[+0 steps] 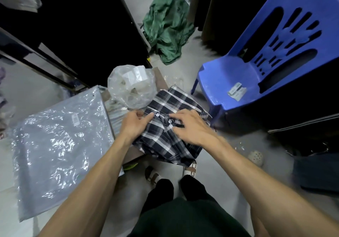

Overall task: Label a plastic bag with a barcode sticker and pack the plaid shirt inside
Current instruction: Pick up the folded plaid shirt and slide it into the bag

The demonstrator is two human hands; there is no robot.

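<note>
A folded navy-and-white plaid shirt [165, 135] lies on a small low table in front of me, its button placket facing up. My left hand [134, 123] grips the shirt's left edge near the collar, thumb on top. My right hand [190, 126] rests flat on the shirt with its fingers spread, pressing the fabric by the buttons. A stack of flat clear plastic bags [60, 141] lies to the left, one with a small white sticker [74, 120] on it. Barcode stickers [236, 90] lie on the blue chair's seat.
A crumpled clear plastic bag [132, 85] sits just beyond the shirt. A blue plastic chair [256, 62] stands to the right. A green cloth [167, 29] lies on the floor farther back. Dark shelving rises at upper left. My sandalled feet are below the table.
</note>
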